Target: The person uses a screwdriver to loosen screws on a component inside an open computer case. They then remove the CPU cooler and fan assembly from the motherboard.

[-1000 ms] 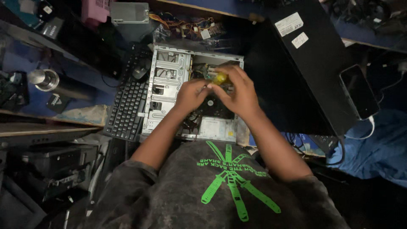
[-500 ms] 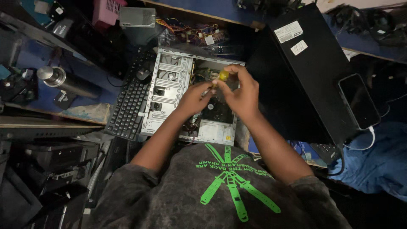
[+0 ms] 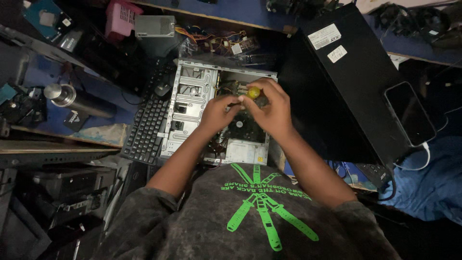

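Blue bench (image 3: 250,8) carries open computer case (image 3: 192,103), keyboard (image 3: 147,127), black tower (image 3: 346,82).

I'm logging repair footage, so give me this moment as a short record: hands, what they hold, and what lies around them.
right hand: closed on a yellow screwdriver handle
left hand: fingers meet the right hand by the handle
work piece: open computer case, lying flat, fan under the hands
left of case: black keyboard, metal flask
right of case: black side panel with a phone on it
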